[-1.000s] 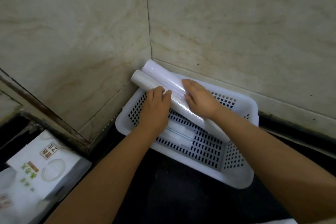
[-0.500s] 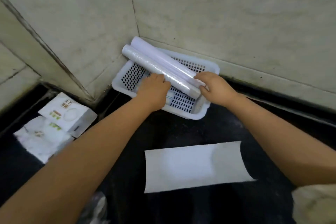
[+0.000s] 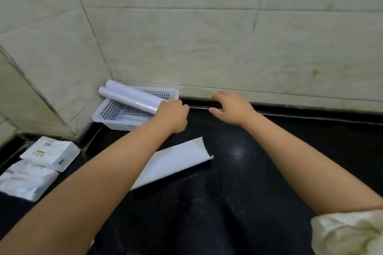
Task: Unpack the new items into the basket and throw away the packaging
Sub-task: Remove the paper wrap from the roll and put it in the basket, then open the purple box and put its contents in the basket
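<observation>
A white perforated basket stands in the wall corner on the black counter. Two white rolls lie slanted across it, their far ends resting on its rim. My left hand sits at the basket's right end, touching the near end of the front roll; whether it grips it is unclear. My right hand hovers to the right of the basket, fingers apart, holding nothing. A flat curled white packaging sheet lies on the counter in front of the basket.
Several white wrapped packs with green print are stacked at the left edge of the counter. Tiled walls close off the back and left. Dark counter surface stretches to the right and toward me.
My right hand has let go of the rolls and moved right, away from the basket. The left hand slid to the basket's right end. The view pulled back.
</observation>
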Demonstrator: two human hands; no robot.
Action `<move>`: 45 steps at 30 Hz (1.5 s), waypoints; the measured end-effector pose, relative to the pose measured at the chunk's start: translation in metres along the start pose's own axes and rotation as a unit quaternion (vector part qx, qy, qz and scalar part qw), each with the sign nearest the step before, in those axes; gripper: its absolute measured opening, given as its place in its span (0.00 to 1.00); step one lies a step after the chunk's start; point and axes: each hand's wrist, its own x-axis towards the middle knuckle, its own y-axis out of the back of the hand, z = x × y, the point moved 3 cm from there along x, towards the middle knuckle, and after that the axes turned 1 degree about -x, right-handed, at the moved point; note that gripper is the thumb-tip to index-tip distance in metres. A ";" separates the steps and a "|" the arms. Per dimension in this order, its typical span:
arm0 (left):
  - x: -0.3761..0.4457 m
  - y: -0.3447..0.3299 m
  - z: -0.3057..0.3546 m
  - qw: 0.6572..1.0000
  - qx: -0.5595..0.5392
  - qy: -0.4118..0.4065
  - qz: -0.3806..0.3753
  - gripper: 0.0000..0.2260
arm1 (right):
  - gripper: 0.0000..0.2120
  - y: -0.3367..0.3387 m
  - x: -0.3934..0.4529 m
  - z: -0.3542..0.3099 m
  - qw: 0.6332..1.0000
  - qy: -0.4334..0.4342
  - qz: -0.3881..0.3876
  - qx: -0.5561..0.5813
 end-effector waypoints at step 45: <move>0.135 0.030 0.613 0.988 -0.087 -0.111 -0.055 0.23 | 0.22 -0.001 -0.365 0.563 0.926 -0.370 -0.064 -0.041</move>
